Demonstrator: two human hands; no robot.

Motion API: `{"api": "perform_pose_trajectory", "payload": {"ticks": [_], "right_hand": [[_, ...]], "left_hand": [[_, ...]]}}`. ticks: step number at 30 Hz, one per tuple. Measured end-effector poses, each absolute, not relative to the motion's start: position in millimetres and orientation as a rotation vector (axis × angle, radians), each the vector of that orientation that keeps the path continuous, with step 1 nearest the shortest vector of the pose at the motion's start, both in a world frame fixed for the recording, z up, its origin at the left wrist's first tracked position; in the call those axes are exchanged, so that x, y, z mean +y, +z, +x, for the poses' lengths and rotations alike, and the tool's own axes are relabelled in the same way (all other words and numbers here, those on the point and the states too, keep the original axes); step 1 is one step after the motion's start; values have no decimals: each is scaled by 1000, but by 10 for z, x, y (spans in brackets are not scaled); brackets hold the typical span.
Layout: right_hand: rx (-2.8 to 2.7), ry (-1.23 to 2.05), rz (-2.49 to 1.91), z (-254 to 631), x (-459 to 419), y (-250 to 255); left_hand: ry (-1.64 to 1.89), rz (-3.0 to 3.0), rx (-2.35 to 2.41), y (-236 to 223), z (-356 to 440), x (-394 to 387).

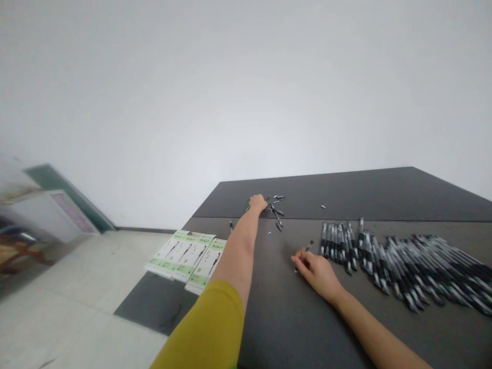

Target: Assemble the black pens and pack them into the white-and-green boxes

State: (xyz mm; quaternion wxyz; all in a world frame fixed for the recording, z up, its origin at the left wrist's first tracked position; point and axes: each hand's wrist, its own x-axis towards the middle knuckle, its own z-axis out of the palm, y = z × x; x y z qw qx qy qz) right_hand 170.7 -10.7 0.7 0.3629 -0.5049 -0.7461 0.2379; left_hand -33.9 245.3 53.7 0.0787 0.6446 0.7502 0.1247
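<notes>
Over dark table (284,318), pen (309,246) slants away rightward, right hand grip (317,271) pinching it; left hand grip (257,202): cannot tell.

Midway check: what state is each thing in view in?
Left hand: stretched out at the scattered pieces; grip unclear.
Right hand: fingers closed on a pen.
Pen: held, tilted, partly hidden.
Scattered pieces: loose, lying at odd angles.
Other pens: lying side by side, some overlapping.
Green-and-white packs: lying flat.
Green board: leaning.
</notes>
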Motion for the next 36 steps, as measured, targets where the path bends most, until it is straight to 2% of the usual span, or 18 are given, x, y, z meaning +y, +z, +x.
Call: {"api": "perform_pose_trajectory", "payload": {"ticks": [8,15,19,24,29,36], "right_hand": [[-1592,699,-1353,1742,-75,20],[-1052,1130,-1021,1612,-50,42],[-804,1277,-869,1546,-31,20],[-684,1538,-708,1576,36,-46],[-674,1514,-700,1662,128,-88],[-776,1466,-695,1672,116,-84]], "left_hand": [[709,1964,2172,571,-324,2232],[953,1887,1873,675,-345,1574],[1016,1305,1224,591,-144,891],[1122,822,1010,501,214,297],[1368,518,855,419,439,193],[1334,380,747,376,654,264]]}}
